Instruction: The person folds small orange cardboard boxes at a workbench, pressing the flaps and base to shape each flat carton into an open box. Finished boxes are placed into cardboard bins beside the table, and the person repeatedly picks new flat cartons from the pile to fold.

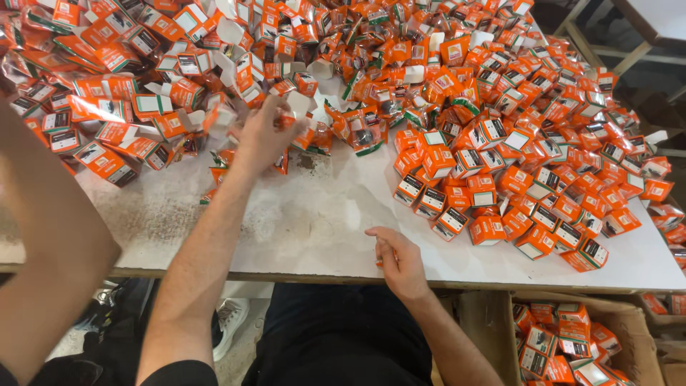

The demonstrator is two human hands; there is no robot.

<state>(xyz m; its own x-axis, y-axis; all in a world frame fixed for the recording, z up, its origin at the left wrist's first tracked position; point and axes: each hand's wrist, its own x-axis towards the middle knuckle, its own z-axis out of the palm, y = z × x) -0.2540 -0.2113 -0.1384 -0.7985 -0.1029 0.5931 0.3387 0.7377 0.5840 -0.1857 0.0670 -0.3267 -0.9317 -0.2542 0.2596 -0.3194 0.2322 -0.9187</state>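
My left hand (263,134) reaches forward into a heap of small orange-and-white boxes (500,129). Its fingers close on one orange box with an open white flap (297,104). My right hand (397,261) rests curled on the white tabletop (300,221) near the front edge, and a small orange piece (377,261) shows between its fingers. The closed boxes nearest this hand lie just to its right (489,230). Open boxes with raised flaps and clear wrapped packets (361,132) lie around my left hand.
Another person's bare forearm (43,236) crosses the left edge over the table. A brown carton (572,343) holding more orange boxes stands under the table's right end. A white shoe (230,318) shows on the floor below. A table frame (643,36) stands at the top right.
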